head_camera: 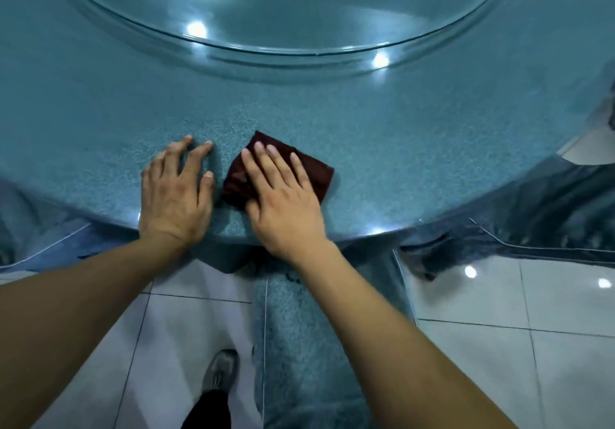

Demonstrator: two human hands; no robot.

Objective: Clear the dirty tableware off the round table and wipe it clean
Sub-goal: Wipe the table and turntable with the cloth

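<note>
The round table (100, 105) has a speckled blue-green top and fills the upper half of the head view. A folded dark red cloth (319, 172) lies on it near the front edge. My right hand (283, 202) presses flat on the cloth with straight, spread fingers. My left hand (174, 192) rests flat on the bare tabletop just left of the cloth, fingers spread. No tableware shows on the visible part of the table.
A large glass turntable (299, 5) sits in the table's middle, beyond my hands. A blue tablecloth skirt (299, 345) hangs from the table edge to the white tiled floor (499, 295). My shoe (219, 375) stands below the edge.
</note>
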